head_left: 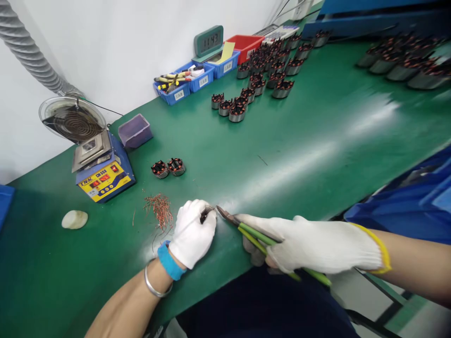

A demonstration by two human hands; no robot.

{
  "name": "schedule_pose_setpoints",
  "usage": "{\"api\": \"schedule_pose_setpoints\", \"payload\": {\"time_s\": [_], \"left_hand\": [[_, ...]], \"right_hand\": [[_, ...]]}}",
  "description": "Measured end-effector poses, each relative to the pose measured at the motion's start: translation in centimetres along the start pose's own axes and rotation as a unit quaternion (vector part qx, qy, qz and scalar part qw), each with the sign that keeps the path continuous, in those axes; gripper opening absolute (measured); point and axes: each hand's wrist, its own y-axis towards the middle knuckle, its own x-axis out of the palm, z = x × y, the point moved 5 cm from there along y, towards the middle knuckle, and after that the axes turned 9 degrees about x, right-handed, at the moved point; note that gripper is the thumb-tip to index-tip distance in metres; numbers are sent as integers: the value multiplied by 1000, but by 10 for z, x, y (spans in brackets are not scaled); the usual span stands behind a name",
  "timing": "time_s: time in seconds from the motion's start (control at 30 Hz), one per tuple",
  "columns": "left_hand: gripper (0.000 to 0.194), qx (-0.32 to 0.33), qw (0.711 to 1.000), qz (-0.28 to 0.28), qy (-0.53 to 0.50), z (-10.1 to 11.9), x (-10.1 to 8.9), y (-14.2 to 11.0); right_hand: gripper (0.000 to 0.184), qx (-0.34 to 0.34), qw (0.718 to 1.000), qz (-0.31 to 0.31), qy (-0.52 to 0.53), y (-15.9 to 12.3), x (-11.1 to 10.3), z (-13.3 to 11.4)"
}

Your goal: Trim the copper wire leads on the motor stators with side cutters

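Note:
My left hand (192, 232), in a white glove with a blue cuff, is closed around a small dark part (204, 215) at the near edge of the green table (299, 141); most of that part is hidden. My right hand (317, 244), gloved in white with a yellow cuff, grips green-handled cutters (253, 232). The cutter tips meet the part at my left fingertips. A pile of cut copper wire bits (159, 209) lies just left of my left hand. Two wound stators (168, 167) stand behind the pile.
A blue and yellow solder pot (102, 169) with a round fan (72, 119) stands at the left. A purple tray (136, 131), blue bins of tools (183, 82), a red bin (244, 44), a clock (208, 41) and several stators (260, 80) line the back. A white lump (74, 219) lies left.

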Motion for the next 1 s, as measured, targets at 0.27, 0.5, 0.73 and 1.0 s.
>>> {"api": "schedule_pose_setpoints", "payload": {"time_s": [0.27, 0.5, 0.73, 1.0], "left_hand": [[13, 8, 1000, -6, 6, 2, -1, 2], [7, -10, 999, 20, -39, -1, -5, -2], [25, -5, 928, 282, -243, -27, -26, -12], [33, -15, 909, 357, -214, -42, -32, -11]], "right_hand": [[59, 32, 998, 33, -40, 1, 1, -10], [62, -68, 945, 203, -246, 12, -11, -6], [56, -139, 750, 423, -490, 15, -6, -37], [37, -197, 826, 368, -378, 50, 1, -77]]}}
